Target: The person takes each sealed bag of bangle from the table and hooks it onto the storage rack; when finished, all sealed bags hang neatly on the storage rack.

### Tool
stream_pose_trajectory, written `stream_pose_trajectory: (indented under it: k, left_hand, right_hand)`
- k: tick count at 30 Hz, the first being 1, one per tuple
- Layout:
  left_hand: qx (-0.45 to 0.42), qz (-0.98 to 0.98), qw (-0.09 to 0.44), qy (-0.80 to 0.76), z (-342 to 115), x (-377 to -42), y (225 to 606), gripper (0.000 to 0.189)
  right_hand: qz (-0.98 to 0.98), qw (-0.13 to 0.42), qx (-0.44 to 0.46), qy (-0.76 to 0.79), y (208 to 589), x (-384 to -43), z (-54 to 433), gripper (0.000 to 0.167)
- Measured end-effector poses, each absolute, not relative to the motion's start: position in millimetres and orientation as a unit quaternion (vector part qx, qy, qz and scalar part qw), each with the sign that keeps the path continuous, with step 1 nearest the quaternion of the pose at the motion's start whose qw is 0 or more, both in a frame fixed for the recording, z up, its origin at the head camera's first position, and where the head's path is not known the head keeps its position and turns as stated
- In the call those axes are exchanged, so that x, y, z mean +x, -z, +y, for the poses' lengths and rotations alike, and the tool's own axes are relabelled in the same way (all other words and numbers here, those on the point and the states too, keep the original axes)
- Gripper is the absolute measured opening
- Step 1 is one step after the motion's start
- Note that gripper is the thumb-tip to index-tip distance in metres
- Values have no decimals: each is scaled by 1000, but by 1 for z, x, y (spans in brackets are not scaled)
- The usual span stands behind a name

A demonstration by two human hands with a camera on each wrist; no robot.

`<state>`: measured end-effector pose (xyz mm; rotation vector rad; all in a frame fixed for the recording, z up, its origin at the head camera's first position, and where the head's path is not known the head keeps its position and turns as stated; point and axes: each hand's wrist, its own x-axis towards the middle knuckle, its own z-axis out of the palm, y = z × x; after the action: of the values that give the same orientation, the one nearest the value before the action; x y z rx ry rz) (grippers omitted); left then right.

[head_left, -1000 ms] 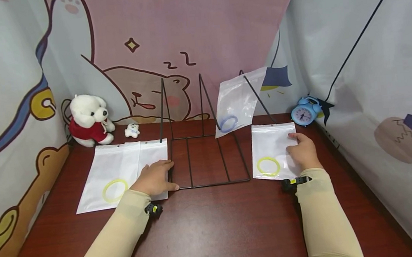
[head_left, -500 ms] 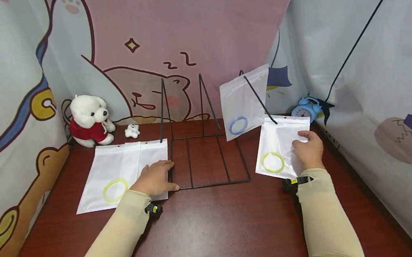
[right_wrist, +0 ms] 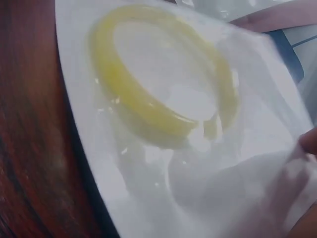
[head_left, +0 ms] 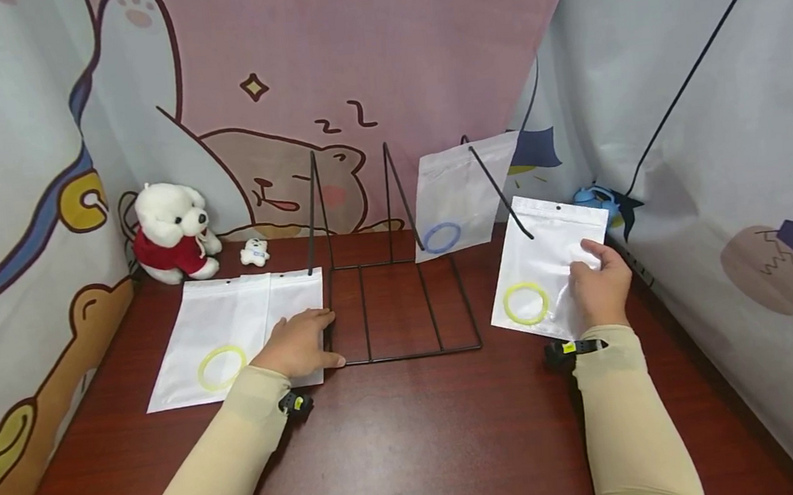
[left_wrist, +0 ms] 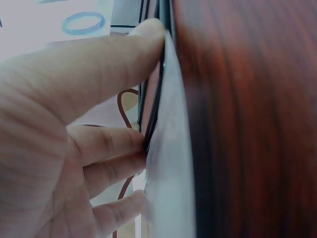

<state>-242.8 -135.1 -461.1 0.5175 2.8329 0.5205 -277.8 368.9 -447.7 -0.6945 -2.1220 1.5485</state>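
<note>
My right hand (head_left: 601, 283) pinches the right edge of a white zip bag (head_left: 546, 237), thumb in front. The bag is tilted and holds a yellow ring (head_left: 526, 303), like a bangle, also close up in the right wrist view. On the left edge of a black wire rack (head_left: 421, 354) rests my left hand (head_left: 298, 342); its thumb (left_wrist: 148, 29) and fingertips touch the wire in the left wrist view. A second bag (head_left: 465, 185) with a blue ring (head_left: 442, 237) hangs on the rack's right hook (head_left: 498, 190).
Overlapping white bags (head_left: 224, 320) lie left of the rack, one with a yellow ring (head_left: 222, 367). At the back stand a plush dog (head_left: 176, 229) in red, a tiny white figure (head_left: 254, 251) and a blue alarm clock (head_left: 596, 200), partly hidden by the held bag.
My right hand has lifted the bag with the yellow ring off the table and moved it up and right. The hanging bag has swung. My left hand stays put.
</note>
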Motion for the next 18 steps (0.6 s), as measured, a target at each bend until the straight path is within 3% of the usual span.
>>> stream_pose_trajectory:
  k: [7,18]
  left_hand:
    - [174,962,109,-178,-135,-241,461,90]
    - [174,963,106,-177,-135,-242,461,90]
  right_hand:
    - [-696,287,-216,-621,447,-280,371,49]
    - [-606,325,-143,-711,441,-281,366,51]
